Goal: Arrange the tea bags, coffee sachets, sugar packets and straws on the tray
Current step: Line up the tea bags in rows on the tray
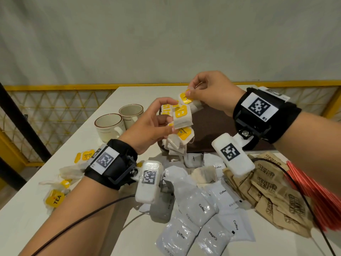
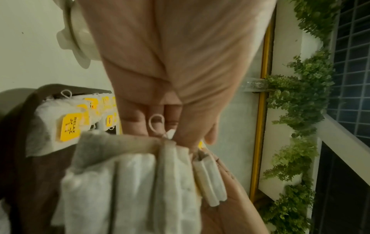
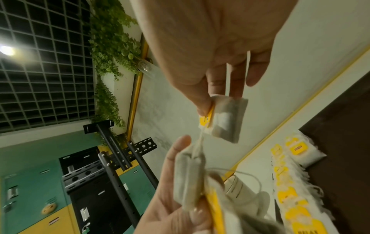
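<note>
A: The left hand [image 1: 149, 124] is curled round a small bunch of white paper tea bags with yellow tags [image 1: 181, 115]. The right hand [image 1: 208, 89] pinches one more white tea bag with a yellow tag [image 1: 186, 97] between thumb and fingertip, just above the bunch. Both hands are up in the air, over the near edge of the dark brown tray [image 1: 212, 130].

B: What do the bags look like?

A: Soft, flat, white pouches, each with a thin string and a little yellow card.

B: Where are the other things?

A: On the white surface [image 1: 27, 218]. White coffee sachets [image 1: 195, 206] lie in front, brown paper sugar packets [image 1: 267, 189] to the right, and red straws [image 1: 313, 193] past them. More tea bags [image 1: 55, 198] lie loose on the left.

B: Do the wrist views add anything?

A: Yes. The left wrist view shows a row of tea bags [image 2: 66, 125] already lying on the tray. The right wrist view shows a string running from the pinched bag down to the bunch.
</note>
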A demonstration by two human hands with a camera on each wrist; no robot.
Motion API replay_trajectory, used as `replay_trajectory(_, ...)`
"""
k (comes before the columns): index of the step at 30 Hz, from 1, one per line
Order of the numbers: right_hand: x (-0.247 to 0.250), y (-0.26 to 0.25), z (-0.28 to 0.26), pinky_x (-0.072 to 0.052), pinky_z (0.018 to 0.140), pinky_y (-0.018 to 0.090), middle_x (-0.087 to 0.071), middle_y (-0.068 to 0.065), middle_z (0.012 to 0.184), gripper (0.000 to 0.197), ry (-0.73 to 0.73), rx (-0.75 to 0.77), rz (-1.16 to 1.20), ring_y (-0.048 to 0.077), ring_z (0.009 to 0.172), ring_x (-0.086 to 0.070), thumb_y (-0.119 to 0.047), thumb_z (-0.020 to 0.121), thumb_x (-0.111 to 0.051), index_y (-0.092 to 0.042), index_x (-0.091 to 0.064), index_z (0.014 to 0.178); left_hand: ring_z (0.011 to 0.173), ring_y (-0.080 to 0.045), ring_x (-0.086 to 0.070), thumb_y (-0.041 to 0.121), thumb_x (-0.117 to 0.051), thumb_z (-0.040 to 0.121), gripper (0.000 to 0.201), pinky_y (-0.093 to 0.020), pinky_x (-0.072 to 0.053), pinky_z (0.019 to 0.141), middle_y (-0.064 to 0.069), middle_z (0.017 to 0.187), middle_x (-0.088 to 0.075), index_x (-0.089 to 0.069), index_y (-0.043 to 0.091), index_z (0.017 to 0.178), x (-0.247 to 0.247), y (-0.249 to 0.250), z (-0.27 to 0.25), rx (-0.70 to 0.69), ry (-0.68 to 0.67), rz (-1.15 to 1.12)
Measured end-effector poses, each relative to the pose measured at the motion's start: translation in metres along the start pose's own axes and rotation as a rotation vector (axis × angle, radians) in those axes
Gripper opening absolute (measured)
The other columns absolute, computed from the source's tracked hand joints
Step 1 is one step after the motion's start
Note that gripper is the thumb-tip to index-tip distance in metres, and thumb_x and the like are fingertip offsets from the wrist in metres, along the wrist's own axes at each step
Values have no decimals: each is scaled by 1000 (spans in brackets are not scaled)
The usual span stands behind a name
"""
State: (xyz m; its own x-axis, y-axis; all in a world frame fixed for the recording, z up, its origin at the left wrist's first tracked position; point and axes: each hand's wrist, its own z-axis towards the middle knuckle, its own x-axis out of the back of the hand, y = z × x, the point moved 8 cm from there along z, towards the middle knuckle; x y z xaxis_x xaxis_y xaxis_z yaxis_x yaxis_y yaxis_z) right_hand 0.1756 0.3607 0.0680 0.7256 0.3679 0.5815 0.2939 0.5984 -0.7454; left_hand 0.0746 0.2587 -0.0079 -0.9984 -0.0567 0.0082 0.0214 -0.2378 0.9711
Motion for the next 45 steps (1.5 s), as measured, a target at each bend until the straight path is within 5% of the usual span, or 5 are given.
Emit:
replay_trajectory(9,1,8,0,-56,67,33,-60,6,77,9,-116,-87,55,17,68,-61,-12,85,-70,-15,-62,81,98,-25,-60,12,-71,75,22,-34,-49,92,4,98,-71,-76,27,90,7,3,2,-111,103,171)
replay_trajectory(17,-25,21,-21,-56,76,30,-64,12,101,24,-464,-391,480,19,86,-64,0,86,-61,-8,-60,108,102,-18,-62,-7,-60,85,30,-28,-53,91,1,104,-67,-69,20,95,9,8,1,-131,148,360)
replay_trajectory(25,-40,31,-22,-49,93,33,-67,9,98,25,-392,-359,481,19,87,-63,1,82,-66,-9,-63,105,96,-41,-58,-6,-63,84,25,-46,-49,90,-5,101,-68,-69,17,92,9,10,-1,-163,174,371)
replay_trajectory(34,-18,19,-24,-53,56,17,-66,1,80,11,-378,-309,499,7,65,-61,-1,83,-63,-11,-64,88,81,-17,-62,-2,-67,82,37,-23,-53,76,-10,85,-61,-58,19,110,31,0,2,-113,354,221)
replay_trajectory(45,-52,38,-36,-50,51,17,-59,10,90,23,-318,-336,409,9,61,-57,-2,89,-61,-2,-60,112,77,-15,-64,-5,-63,84,24,-21,-54,69,-13,89,-67,-60,11,103,25,-2,3,-99,407,110)
